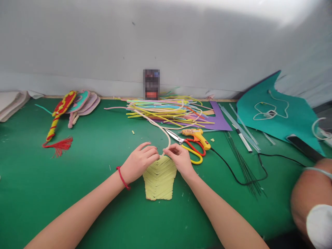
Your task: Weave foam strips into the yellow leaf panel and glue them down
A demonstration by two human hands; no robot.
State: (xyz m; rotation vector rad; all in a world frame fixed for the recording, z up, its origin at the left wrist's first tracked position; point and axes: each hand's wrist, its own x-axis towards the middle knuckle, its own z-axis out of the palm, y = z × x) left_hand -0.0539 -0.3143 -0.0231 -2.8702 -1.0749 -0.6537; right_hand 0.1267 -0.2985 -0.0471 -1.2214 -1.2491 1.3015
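Centre of view: a pale yellow woven panel (158, 181) of fuzzy craft stems, shield-shaped with a chevron pattern, lies flat on the green felt table (77, 180). I see both hands at its upper edge and most of its body exposed at 6 o'clock from them.

The left hand (140, 162), with a red cord bracelet (123, 178) on its wrist, has its fingers curled together and closed over the panel's top left edge. The right hand (180, 159) pinches thumb and forefinger on a long cream fuzzy stem (166, 133) just where it meets the top of the panel. From that pinch the stem arcs toward 12 o'clock into a loose pile of multicoloured stems (168, 110).

At 2 o'clock from the right hand, close by, lie red-and-yellow-handled scissors (190, 147) and a yellow glue gun (197, 135). The gun's black cord (233, 173) trails toward 4 o'clock, and I see it cross a bundle of thin dark wires (242, 159).

Farther toward 2 o'clock are a purple sheet (220, 119), clear glue sticks (241, 128) and a teal felt sheet (280, 110).

At 10 o'clock, well apart, lie several finished woven fans (83, 102) and a red-and-yellow braided piece with a red tassel (58, 117).

At 4 o'clock, at the frame edge, part of another person (308, 204) shows.
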